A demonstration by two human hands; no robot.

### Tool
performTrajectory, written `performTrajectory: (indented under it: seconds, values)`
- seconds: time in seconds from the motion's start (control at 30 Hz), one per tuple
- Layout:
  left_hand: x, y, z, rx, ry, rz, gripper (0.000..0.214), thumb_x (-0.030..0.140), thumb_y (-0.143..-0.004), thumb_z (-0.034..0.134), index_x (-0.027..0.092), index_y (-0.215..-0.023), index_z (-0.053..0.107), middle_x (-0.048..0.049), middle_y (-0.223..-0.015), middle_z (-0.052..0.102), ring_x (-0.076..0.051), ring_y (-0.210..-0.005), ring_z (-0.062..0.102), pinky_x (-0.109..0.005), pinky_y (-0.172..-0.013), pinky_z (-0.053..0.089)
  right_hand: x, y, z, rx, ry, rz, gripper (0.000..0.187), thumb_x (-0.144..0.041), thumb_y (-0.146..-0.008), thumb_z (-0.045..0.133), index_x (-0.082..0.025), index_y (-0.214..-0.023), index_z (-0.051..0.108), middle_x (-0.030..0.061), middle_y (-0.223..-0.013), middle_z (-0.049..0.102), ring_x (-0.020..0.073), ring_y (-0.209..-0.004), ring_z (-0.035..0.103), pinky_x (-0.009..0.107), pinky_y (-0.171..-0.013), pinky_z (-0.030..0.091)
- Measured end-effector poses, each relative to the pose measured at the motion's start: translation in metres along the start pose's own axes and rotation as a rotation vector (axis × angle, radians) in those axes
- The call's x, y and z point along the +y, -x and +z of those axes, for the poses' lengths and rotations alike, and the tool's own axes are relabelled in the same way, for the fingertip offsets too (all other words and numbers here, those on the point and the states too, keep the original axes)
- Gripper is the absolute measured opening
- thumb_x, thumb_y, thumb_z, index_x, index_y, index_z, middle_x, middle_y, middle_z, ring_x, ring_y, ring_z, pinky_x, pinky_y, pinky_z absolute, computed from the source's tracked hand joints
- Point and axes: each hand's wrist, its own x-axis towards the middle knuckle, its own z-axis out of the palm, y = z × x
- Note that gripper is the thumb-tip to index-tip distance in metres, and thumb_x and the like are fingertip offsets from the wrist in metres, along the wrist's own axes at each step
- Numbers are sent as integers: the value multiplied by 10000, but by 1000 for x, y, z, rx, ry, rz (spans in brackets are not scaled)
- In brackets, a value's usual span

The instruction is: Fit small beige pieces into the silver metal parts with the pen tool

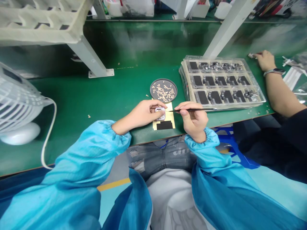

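Both hands out front, close together, fingers closed.
Left hand (144, 113) pinching with thumb and fingertips; right hand (194, 120) curled in a pen-style grip, forearms angling inward.

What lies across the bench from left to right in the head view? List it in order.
White fan → left hand pinching a metal part → right hand gripping tweezers → co-worker's hand.

We see a small part (160, 113) over a card (168, 120) at the table's (107, 95) near edge, tweezers (192, 110) just right of it. A round dish (163, 90) sits behind, trays (223, 83) to the right, a fan (16, 105) far left.
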Motion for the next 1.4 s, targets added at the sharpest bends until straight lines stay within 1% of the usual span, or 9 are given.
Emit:
performTrajectory:
  seconds: [0.13,0.27,0.4,0.6,0.77,1.03,1.27,1.4]
  values:
    - [-2,-1,0,13,-33,29,350,232,-846,655,154,-1161,785,-78,-1017,781,-162,-784,692,-253,-702,552,1,0,1,0,-5,2,62,-304,-1013,672,-253,-1046,659,55,-948,755,237,-912,757,431,-808,648]
    - [-3,0,0,24,-113,36,373,239,-856,642,163,-1186,797,-64,-984,786,-148,-730,654,-241,-652,505,1,0,1,-33,-11,0,46,-275,-1006,682,-255,-1047,674,47,-955,759,237,-927,758,438,-834,637]
    - [-2,1,1,29,-149,38,384,256,-864,642,168,-1201,804,-46,-902,782,-139,-664,616,-233,-593,459,2,-1,1,-63,35,12,62,-306,-1009,680,-252,-1039,676,50,-977,764,235,-938,757,437,-847,633]
    - [1,2,1,31,-117,54,361,255,-853,669,172,-1171,819,-51,-903,792,-189,-745,680,-270,-674,533,0,-2,0,-105,56,34,64,-304,-1012,678,-247,-1039,687,56,-978,774,233,-949,756,427,-862,625]
    - [1,3,1,36,-121,52,360,247,-850,669,177,-1169,820,-51,-908,797,-205,-788,700,-281,-710,555,-1,-1,0,-109,44,31,49,-282,-1007,683,-245,-1038,695,55,-978,773,231,-953,756,423,-869,622]
    - [0,2,1,28,-113,47,372,252,-857,661,181,-1188,816,-47,-906,799,-197,-762,694,-276,-691,550,-1,-2,-1,-141,64,25,63,-295,-1015,673,-239,-1040,684,58,-972,775,224,-941,756,407,-851,620]
    - [-1,2,1,23,-118,47,374,254,-864,651,170,-1189,815,-47,-884,795,-172,-712,671,-252,-661,524,0,-3,-1,-146,49,0,55,-209,-995,689,-228,-1046,702,57,-976,770,223,-948,754,388,-853,605]
    - [0,3,0,26,-114,59,378,247,-858,658,161,-1192,813,-49,-874,792,-170,-721,671,-243,-668,518,1,-3,-1,-151,69,-11,56,-205,-997,686,-227,-1046,703,55,-986,771,217,-957,754,382,-866,608]
